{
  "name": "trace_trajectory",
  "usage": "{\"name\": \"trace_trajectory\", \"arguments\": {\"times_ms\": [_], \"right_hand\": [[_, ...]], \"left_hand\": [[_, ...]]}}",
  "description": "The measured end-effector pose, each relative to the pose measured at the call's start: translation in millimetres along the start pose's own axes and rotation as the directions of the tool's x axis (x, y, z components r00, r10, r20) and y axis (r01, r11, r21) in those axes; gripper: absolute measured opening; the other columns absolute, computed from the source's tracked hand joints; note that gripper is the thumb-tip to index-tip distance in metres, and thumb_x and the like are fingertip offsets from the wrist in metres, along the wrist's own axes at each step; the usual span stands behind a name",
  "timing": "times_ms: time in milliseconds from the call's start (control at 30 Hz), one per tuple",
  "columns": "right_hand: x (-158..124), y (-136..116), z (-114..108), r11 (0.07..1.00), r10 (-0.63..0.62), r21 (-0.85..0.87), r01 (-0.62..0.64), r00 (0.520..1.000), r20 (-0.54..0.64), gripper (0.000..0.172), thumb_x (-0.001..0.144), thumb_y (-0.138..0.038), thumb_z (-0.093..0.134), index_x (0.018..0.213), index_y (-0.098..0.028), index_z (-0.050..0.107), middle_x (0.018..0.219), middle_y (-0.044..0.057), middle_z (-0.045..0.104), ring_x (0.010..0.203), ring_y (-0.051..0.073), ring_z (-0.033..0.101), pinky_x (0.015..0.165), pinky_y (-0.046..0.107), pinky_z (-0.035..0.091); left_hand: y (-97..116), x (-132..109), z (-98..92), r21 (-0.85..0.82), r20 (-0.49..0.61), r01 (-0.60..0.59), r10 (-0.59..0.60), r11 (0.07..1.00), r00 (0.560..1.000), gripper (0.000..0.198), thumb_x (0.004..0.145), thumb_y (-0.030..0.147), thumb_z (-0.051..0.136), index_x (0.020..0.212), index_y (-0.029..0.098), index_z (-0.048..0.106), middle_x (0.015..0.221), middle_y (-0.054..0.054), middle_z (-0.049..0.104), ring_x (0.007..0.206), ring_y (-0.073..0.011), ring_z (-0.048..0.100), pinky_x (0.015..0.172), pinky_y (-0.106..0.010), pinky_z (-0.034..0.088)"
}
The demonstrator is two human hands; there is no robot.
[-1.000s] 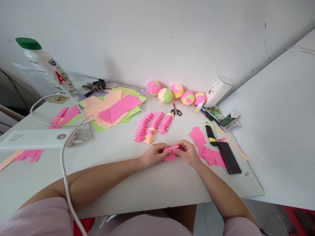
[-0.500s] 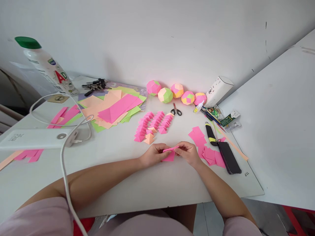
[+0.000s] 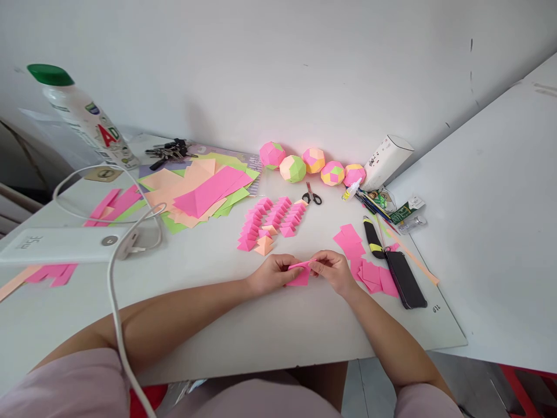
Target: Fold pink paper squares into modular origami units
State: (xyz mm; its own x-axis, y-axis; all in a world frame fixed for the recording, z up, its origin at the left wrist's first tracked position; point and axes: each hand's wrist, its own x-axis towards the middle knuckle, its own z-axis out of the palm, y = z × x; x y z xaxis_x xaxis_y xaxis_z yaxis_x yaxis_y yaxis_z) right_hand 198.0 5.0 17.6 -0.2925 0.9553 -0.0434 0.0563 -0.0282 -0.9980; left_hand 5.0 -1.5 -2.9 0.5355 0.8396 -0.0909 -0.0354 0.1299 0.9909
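Both my hands meet over the white table [image 3: 270, 331] near its front middle. My left hand [image 3: 273, 273] and my right hand [image 3: 333, 270] each pinch an end of one small pink paper piece [image 3: 300, 274], which is partly folded between them. Just beyond my left hand lie rows of folded pink paper units [image 3: 270, 220] and one peach unit [image 3: 263, 246]. Flat pink paper squares [image 3: 363, 255] lie right of my right hand.
Several paper balls [image 3: 313, 164] line the wall, with scissors [image 3: 311, 196] before them. A stack of coloured sheets [image 3: 200, 191], keys [image 3: 167, 152], a bottle [image 3: 82, 119], a white power bank [image 3: 65, 245] with cable, a dark phone [image 3: 405, 278], a cutter [image 3: 372, 238] and pens surround.
My fingers have shifted slightly along the pink paper's fold; the hands stay in the same place.
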Motion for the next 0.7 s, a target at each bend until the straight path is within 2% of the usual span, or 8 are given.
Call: {"name": "trace_trajectory", "arguments": {"times_ms": [467, 700], "right_hand": [[0.1, -4.0, 0.5, 0.997, -0.003, 0.083, 0.003, 1.0, -0.004, 0.012, 0.07, -0.027, 0.071, 0.067, -0.017, 0.065, 0.057, -0.001, 0.061, 0.051, 0.011, 0.056, 0.05, 0.025, 0.046], [-3.6, -6.5, 1.1, 0.998, -0.057, -0.015, 0.056, 0.998, -0.027, 0.018, 0.079, -0.033, 0.061, 0.071, -0.017, 0.062, 0.06, 0.001, 0.059, 0.056, 0.014, 0.056, 0.052, 0.027, 0.047]], "left_hand": [[7.2, -1.1, 0.9, -0.074, 0.013, 0.035, -0.034, 0.997, 0.999, 0.028, 0.077, 0.04, 0.058, 0.078, 0.013, 0.063, 0.058, 0.002, 0.049, 0.049, -0.0066, 0.04, 0.045, -0.02, 0.031], [10.4, -0.4, 0.8, -0.085, -0.015, 0.072, -0.073, 0.994, 0.997, 0.031, 0.074, 0.043, 0.06, 0.077, 0.013, 0.063, 0.059, 0.002, 0.051, 0.05, -0.0073, 0.042, 0.045, -0.02, 0.034]]}}
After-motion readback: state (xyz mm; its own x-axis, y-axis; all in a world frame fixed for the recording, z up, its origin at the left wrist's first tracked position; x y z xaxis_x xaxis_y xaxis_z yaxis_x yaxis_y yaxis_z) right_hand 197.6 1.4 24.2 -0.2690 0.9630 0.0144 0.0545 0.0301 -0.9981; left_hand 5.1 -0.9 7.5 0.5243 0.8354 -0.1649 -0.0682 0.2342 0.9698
